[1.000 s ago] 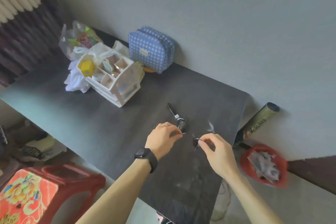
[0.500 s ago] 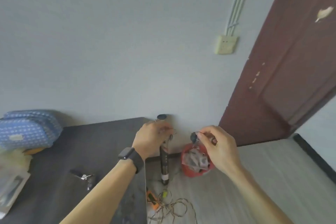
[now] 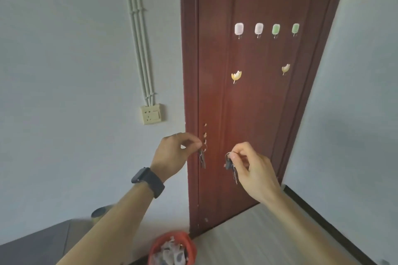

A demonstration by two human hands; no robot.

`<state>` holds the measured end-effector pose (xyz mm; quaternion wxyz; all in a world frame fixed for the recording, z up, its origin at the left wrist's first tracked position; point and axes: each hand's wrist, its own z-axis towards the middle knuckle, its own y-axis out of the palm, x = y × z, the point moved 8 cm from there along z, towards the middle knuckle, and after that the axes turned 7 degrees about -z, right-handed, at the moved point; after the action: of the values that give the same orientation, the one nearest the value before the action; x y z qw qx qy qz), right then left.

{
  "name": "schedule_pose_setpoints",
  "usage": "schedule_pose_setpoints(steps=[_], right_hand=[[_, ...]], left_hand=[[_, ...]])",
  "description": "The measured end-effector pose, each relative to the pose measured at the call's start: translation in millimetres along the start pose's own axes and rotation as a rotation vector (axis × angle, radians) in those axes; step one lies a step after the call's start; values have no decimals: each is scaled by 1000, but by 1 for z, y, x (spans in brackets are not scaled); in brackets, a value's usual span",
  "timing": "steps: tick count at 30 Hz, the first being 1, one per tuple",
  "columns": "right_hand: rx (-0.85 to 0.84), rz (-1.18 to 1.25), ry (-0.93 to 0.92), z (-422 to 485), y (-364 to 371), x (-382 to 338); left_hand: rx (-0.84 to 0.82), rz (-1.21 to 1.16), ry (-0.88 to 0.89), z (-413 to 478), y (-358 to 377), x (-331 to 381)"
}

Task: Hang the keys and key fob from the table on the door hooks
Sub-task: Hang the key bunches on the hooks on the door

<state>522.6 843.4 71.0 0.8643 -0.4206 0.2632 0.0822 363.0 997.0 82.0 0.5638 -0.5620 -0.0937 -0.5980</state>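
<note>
My left hand pinches the ring of a small bunch of keys that hangs below its fingertips. My right hand pinches the ring of a second bunch of keys, one long key dangling down. Both hands are raised in front of the dark red door, well below its hooks. A row of stick-on hooks, two white and two green, sits high on the door. Two yellow flower-shaped hooks sit lower. All hooks are bare. The key fob is out of view.
A corner of the dark table shows at the bottom left, with a tube top behind it. A red bin full of scraps stands on the floor below my hands. A wall socket and cable ducts are left of the door.
My view has swung from the table up to the door. Both hands lifted a bunch of keys off the table and carried them to the door.
</note>
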Motion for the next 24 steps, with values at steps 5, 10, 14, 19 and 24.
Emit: schedule_pose_setpoints(steps=[5,10,14,19,24], right_hand=[[89,-59,37,57,-36,52],[129,-121,23,137,-56,88],[173,-105,3,208,-68,114],[188,-76,-15,295,-82,142],[243,-22,-17,368,-99,169]], left_hand=[[-10,-31,79,76,34,49],[57,-9,175,159,49,81],[87,-10,238,225,62,93],[107,-2,254,313,80,100],[163,17,250,385,87,99]])
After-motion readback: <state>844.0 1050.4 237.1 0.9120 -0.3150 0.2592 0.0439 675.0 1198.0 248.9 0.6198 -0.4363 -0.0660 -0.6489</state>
